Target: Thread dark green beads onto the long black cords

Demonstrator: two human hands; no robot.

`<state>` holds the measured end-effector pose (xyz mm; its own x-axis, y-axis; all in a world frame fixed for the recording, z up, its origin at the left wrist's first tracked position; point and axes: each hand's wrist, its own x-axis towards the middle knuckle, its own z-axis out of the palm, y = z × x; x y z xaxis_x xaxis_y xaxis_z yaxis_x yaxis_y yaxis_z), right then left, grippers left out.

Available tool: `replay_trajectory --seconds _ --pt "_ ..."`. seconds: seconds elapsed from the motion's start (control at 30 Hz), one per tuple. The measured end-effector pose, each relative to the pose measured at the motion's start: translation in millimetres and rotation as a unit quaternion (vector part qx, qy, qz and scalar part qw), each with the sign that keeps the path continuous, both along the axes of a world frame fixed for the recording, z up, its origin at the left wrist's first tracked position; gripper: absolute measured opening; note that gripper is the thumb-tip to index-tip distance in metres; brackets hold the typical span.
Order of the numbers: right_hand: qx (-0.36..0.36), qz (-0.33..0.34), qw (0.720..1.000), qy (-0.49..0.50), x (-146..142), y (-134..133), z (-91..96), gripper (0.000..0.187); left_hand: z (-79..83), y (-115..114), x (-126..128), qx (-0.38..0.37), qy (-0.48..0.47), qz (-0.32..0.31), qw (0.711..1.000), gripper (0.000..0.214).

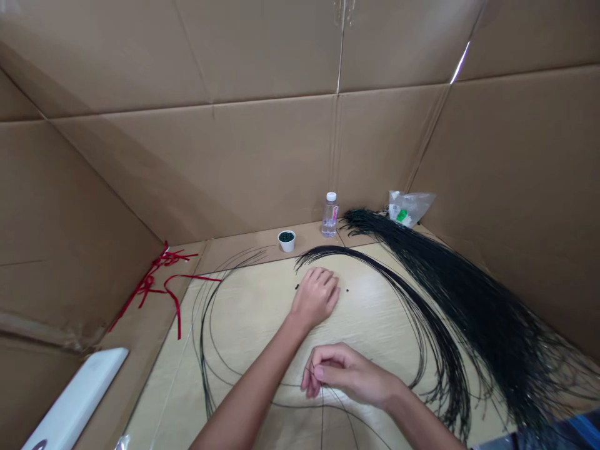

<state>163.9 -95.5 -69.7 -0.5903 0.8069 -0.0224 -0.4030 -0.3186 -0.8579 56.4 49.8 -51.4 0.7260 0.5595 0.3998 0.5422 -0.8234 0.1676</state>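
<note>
My left hand (317,294) rests on the board with its fingers curled together and their tips turned away from view; whatever they hold, if anything, is hidden. Small dark beads (347,290) lie on either side of it. Nearer to me, my right hand (344,375) pinches a thin dark cord (322,412) between thumb and index finger, its strands trailing down towards the bottom edge. Beyond the left hand curves a bundle of black cords (398,275). A loose loop of thin cords (202,337) lies to the left.
A white cup of dark green bits (287,241) stands at the back beside a plastic bottle (330,215). A thick bundle of dark cords (450,287) and a clear bag (410,207) are at right. Red ribbons (147,284) and a white object (77,400) lie left. Cardboard walls (262,156) surround the board.
</note>
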Motion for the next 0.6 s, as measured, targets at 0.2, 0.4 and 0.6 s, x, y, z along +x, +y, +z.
replay_trajectory --seconds 0.2,0.4,0.6 --pt "0.0 0.001 1.0 0.005 2.7 -1.7 5.7 0.041 -4.2 -7.8 39.1 0.055 0.027 0.039 0.997 0.016" --pt "0.001 0.005 1.0 -0.007 3.7 -1.5 3.4 0.041 -12.0 1.1 16.3 0.037 0.017 0.073 0.997 0.019" --pt "-0.002 -0.007 1.0 -0.002 2.5 -3.7 5.5 0.04 -3.0 -2.0 -21.6 0.03 0.007 0.095 0.995 0.013"
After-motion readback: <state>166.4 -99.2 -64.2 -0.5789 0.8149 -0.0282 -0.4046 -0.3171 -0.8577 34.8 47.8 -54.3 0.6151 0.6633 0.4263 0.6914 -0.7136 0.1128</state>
